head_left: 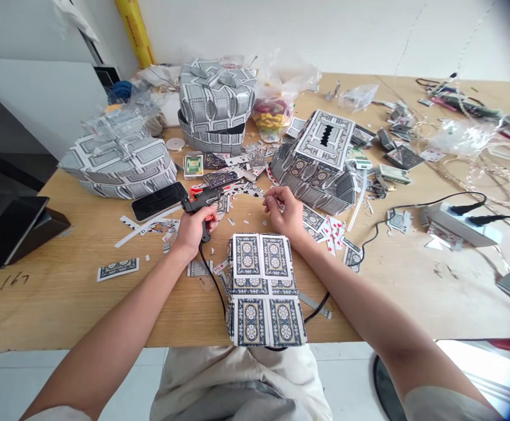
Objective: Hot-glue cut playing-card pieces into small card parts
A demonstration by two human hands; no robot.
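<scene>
Tabletop (403, 286), card-covered box (261, 286), bag (286, 82) holding yellow pieces (272, 125)

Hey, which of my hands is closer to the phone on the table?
Left. Your left hand, holding the glue gun, is just right of the phone and nearer you; your right hand is farther right, beyond the gun.

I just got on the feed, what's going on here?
A person's left hand grips a black glue gun. The right hand is curled above the table; whether it pinches anything is unclear. A card-covered box sits between the forearms, at the near edge.
</scene>
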